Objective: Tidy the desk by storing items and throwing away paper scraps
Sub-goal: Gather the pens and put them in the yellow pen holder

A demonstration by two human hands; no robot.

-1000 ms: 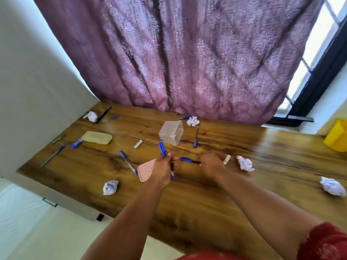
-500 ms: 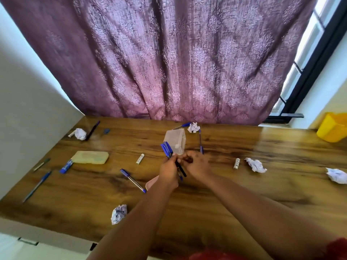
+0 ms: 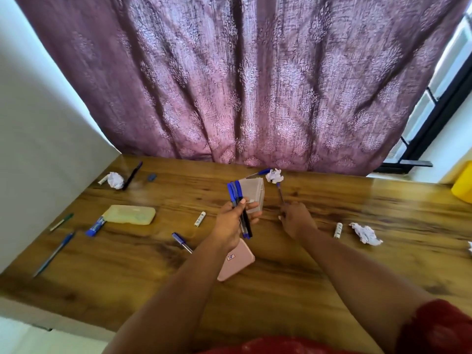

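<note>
Head view, looking down on a cluttered wooden table (image 3: pixel 332 277). Near the middle, left hand (image 3: pixel 231 223) raised just above the surface, grip closed round a bundle of blue pens (image 3: pixel 236 198), caps fanned upward, tips poking out below the palm. Right hand (image 3: pixel 296 219) low beside it, fingers curled down onto the lower end of another blue pen (image 3: pixel 280 191) lying on the wood; grip looks pinched on that pen, though blur leaves the contact unsure. Directly behind the bundle, a clear plastic box (image 3: pixel 252 192), tipped on its side. Just beyond the box, a crumpled paper scrap (image 3: pixel 274 175) with one more blue pen (image 3: pixel 258 172) beside it at the curtain's foot. Under the left forearm, a pink case (image 3: pixel 237 261) flat on the table. To the left, a short pen (image 3: pixel 181 241), a small white tube (image 3: pixel 199 218), a pale yellow case (image 3: pixel 130 214), a blue glue stick (image 3: pixel 95 226) touching its corner, a green pen (image 3: pixel 61 222) and a long blue pen (image 3: pixel 53 254) near the edge. Far left corner: a second paper scrap (image 3: pixel 115 180), a dark pen (image 3: pixel 132 175), a small blue cap (image 3: pixel 151 177). To the right, another white tube (image 3: pixel 338 230) and a third paper scrap (image 3: pixel 365 233) near it. Behind everything, a purple curtain (image 3: pixel 242 85); at the far right, a yellow bin (image 3: pixel 463 183).
</note>
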